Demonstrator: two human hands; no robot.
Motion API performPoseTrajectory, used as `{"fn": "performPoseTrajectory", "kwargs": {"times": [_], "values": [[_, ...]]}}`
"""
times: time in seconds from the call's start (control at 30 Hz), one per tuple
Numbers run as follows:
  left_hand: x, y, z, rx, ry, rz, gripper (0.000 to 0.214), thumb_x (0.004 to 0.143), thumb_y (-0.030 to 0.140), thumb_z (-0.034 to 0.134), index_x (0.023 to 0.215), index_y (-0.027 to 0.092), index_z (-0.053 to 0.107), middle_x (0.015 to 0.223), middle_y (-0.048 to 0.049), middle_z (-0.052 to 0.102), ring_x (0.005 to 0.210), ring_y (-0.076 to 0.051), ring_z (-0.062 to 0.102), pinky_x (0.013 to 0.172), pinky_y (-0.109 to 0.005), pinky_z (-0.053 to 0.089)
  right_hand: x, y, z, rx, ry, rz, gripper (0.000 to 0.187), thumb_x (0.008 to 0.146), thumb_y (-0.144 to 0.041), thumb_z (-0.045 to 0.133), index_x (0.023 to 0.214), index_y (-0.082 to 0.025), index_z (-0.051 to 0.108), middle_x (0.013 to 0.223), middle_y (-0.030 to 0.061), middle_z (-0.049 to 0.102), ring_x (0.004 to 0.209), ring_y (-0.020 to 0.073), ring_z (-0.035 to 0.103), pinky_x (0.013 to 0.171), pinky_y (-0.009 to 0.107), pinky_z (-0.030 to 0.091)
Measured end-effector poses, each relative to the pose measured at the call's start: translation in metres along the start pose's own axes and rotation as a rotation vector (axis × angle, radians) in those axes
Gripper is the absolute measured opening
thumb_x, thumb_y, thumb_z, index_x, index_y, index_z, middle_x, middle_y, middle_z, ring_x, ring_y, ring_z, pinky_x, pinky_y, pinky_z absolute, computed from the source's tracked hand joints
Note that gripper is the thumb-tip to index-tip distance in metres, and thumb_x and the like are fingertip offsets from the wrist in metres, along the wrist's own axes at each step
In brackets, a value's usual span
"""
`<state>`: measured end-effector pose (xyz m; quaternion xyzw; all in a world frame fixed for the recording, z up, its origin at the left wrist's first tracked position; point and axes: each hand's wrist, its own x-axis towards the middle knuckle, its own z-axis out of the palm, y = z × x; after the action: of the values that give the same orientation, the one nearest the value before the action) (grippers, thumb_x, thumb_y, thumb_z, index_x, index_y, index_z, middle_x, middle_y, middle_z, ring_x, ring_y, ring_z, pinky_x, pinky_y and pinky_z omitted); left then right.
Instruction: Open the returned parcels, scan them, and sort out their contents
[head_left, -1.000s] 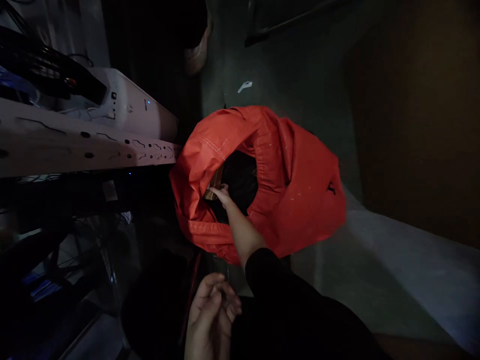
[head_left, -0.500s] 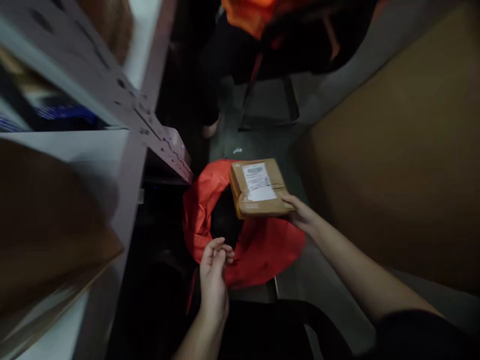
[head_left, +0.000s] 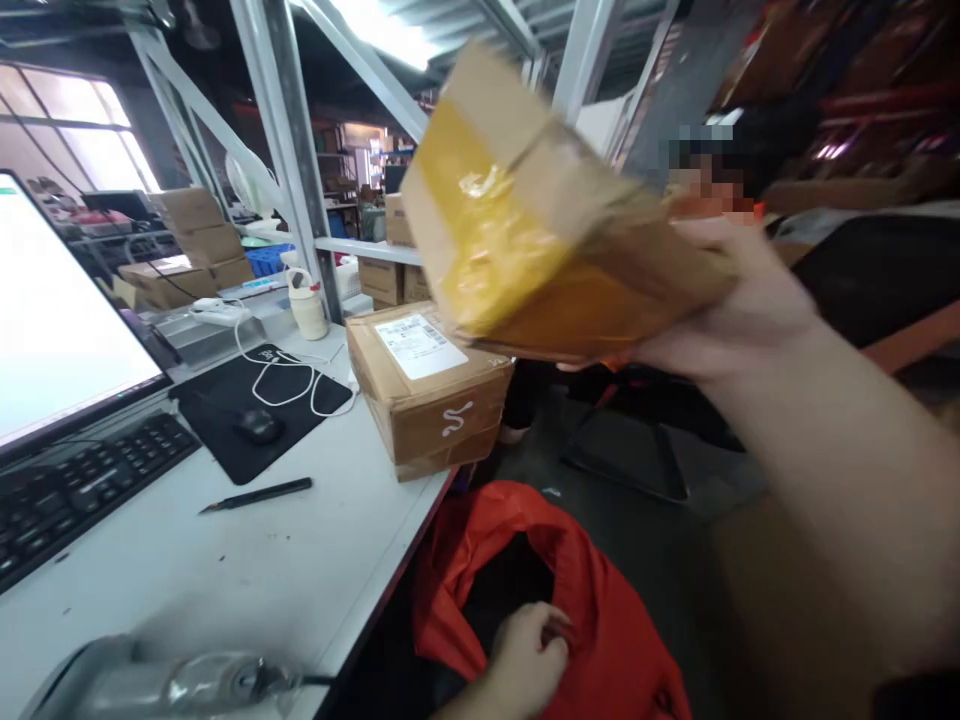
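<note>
**Parcel raised, bag gripped**

The right hand [head_left: 739, 310] holds a taped cardboard parcel [head_left: 540, 215] up in the air, tilted, fingers clamped beneath it. The left hand [head_left: 529, 660], fingers curled, grips the rim of the red bag [head_left: 600, 600] below the worktop's [head_left: 247, 560] right edge, where another box [head_left: 427, 385] sits.

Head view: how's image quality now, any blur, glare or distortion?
Head view: the raised parcel in the right hand is motion-blurred; the monitor and ceiling light are blown out; shelf posts lean from wide-angle distortion; the box on the desk is fairly sharp; the left hand at the red bag is dim.
</note>
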<state>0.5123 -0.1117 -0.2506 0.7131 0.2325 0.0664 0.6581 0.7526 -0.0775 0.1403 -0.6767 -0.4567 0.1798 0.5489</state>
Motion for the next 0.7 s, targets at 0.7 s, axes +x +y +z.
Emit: {"fn": "performPoseTrajectory", "kwargs": {"times": [0.7], "values": [[-0.064, 0.013, -0.073, 0.263, 0.129, 0.096, 0.044, 0.081, 0.021, 0.072, 0.125, 0.026, 0.074, 0.116, -0.0115, 0.076, 0.108, -0.031, 0.069, 0.108, -0.049, 0.047, -0.108, 0.352, 0.059, 0.115, 0.379, 0.720, 0.039, 0.109, -0.042, 0.043, 0.138, -0.017, 0.052, 0.120, 0.0104, 0.070, 0.093, 0.0146, 0.067, 0.082, 0.031, 0.058]]}}
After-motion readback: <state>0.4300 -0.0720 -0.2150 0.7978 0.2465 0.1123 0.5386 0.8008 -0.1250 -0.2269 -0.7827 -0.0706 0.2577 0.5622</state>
